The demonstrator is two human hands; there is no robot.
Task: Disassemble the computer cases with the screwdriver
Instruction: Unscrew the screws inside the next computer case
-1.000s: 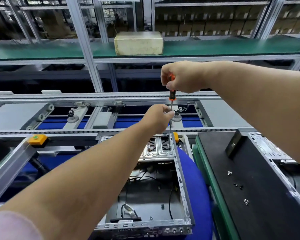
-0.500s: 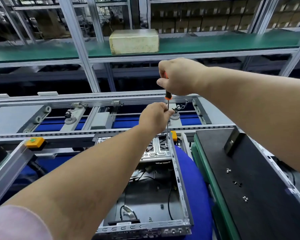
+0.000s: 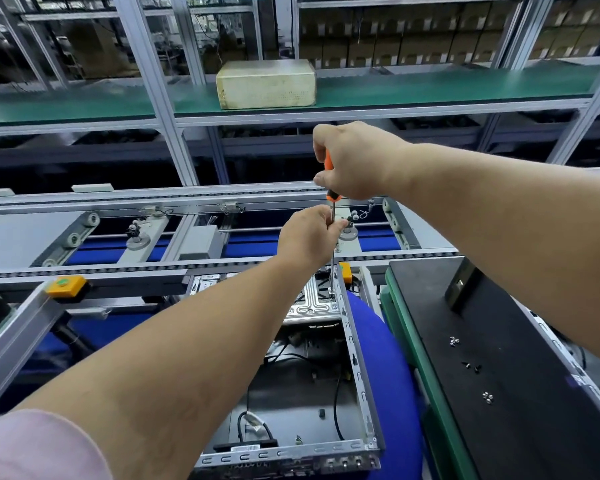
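An open computer case [image 3: 359, 375] lies in front of me on a blue pad, its metal frame bare and cables inside. My right hand [image 3: 352, 161] grips the orange and black handle of a screwdriver [image 3: 332, 244] held upright. Its tip meets the far right corner of the case by a silver bracket [image 3: 309, 303]. My left hand [image 3: 309, 237] pinches the thin shaft just below the handle.
A black case panel [image 3: 499, 375] lies at the right on a green mat, with several loose screws [image 3: 471, 367] on it. A conveyor frame [image 3: 187, 268] runs across behind the case. A beige box [image 3: 266, 84] sits on the green shelf above.
Both hands stay on the screwdriver at the same corner. My right hand has turned a little on the handle. The view has shifted slightly.
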